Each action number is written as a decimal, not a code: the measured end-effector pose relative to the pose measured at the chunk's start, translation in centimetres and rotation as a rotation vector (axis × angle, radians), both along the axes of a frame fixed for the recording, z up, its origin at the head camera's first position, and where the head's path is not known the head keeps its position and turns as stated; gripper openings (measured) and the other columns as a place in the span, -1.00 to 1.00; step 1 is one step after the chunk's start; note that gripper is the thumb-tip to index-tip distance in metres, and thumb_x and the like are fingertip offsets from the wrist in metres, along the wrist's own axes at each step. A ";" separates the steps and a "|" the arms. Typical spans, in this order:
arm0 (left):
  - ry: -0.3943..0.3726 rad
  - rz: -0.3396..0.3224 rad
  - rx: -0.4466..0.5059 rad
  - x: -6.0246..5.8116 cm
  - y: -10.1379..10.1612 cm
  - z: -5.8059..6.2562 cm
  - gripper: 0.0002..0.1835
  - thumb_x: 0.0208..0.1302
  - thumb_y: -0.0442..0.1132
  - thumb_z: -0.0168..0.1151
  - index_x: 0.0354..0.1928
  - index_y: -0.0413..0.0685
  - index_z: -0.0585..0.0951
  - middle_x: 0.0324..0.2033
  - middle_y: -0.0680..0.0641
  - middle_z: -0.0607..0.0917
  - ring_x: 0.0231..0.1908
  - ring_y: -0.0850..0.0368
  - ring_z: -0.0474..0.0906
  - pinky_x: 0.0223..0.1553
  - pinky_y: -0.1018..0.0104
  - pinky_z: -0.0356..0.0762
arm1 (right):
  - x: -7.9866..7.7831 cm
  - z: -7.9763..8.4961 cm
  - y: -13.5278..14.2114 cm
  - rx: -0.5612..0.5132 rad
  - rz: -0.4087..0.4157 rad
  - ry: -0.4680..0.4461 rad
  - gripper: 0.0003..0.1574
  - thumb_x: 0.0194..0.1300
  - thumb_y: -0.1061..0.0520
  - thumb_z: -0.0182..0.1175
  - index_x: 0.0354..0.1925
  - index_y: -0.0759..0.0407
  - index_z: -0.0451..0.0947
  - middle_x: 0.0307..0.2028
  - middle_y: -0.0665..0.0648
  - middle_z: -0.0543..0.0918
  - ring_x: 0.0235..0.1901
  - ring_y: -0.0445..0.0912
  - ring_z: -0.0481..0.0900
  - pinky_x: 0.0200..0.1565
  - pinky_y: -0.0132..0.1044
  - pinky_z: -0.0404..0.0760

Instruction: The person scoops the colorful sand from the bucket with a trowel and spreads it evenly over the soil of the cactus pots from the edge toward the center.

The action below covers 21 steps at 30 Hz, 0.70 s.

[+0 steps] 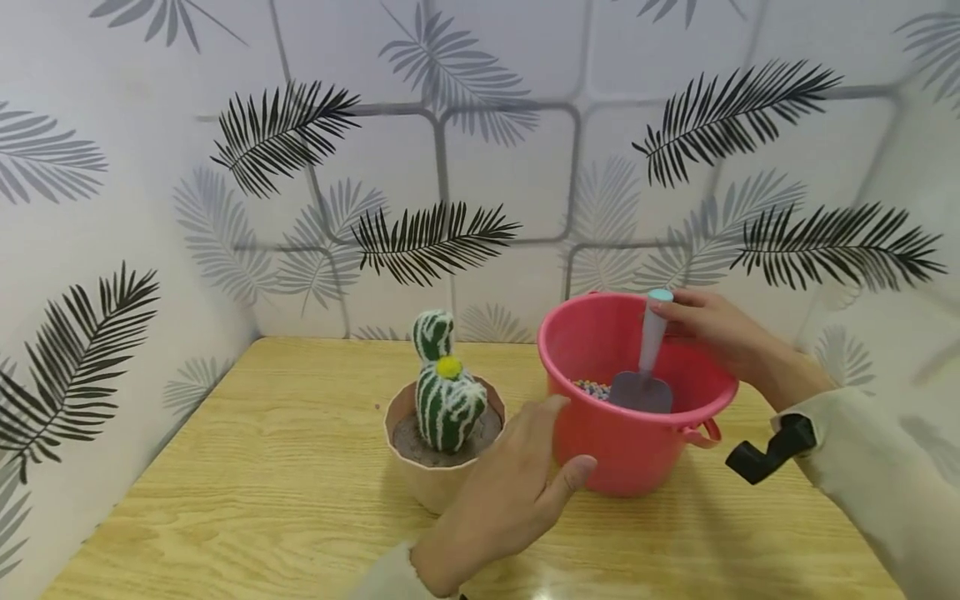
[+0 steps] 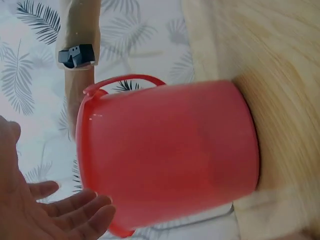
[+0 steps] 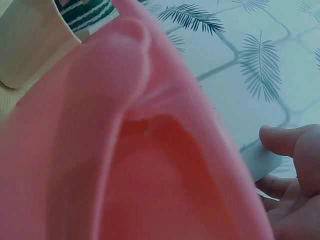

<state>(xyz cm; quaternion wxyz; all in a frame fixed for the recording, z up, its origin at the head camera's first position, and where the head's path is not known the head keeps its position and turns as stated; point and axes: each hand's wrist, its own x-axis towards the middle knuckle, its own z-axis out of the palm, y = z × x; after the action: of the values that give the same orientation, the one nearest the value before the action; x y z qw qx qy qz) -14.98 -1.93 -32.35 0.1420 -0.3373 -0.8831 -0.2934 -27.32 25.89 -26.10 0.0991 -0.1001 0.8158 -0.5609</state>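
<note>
My right hand [image 1: 716, 329] grips a small scoop by its pale handle [image 1: 652, 337], thumb near the light-blue end. The scoop's grey blade [image 1: 641, 393] points down inside a red bucket [image 1: 622, 458], beside small multicoloured beads [image 1: 591, 388]. In the right wrist view the bucket wall [image 3: 165, 185] hides most of the scoop, and the thumb [image 3: 282, 141] presses on its handle. My left hand [image 1: 502, 492] is open with nothing in it, its fingertips close to the bucket's left side. The left wrist view shows those fingers [image 2: 82, 212] loosely extended near the rim.
Left of the bucket stands a beige pot [image 1: 431, 483] with a knitted green-and-white cactus [image 1: 450, 408] bearing a yellow flower, partly behind my left hand. Both stand on a wooden table [image 1: 262, 483]. A leaf-patterned wall [image 1: 510, 175] rises behind it.
</note>
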 end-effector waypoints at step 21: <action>-0.361 0.129 0.665 -4.6 4.1 -1.1 0.07 0.09 0.27 0.20 0.48 0.00 -0.12 0.43 -0.06 0.05 0.38 -0.03 0.07 0.29 -0.13 0.26 | -0.7 -1.6 -0.3 -0.156 -0.074 0.047 -0.54 0.43 -0.12 -0.02 0.11 0.15 0.37 -0.18 -0.19 0.60 -0.06 -0.33 0.54 -0.05 -0.57 0.53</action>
<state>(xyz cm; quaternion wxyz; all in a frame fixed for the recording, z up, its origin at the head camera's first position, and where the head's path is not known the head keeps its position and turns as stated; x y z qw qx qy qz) -19.55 2.20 -33.48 0.1042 -0.1597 -0.7700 -0.6090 -28.04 25.56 -27.65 0.0511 -0.0904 0.7748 -0.6236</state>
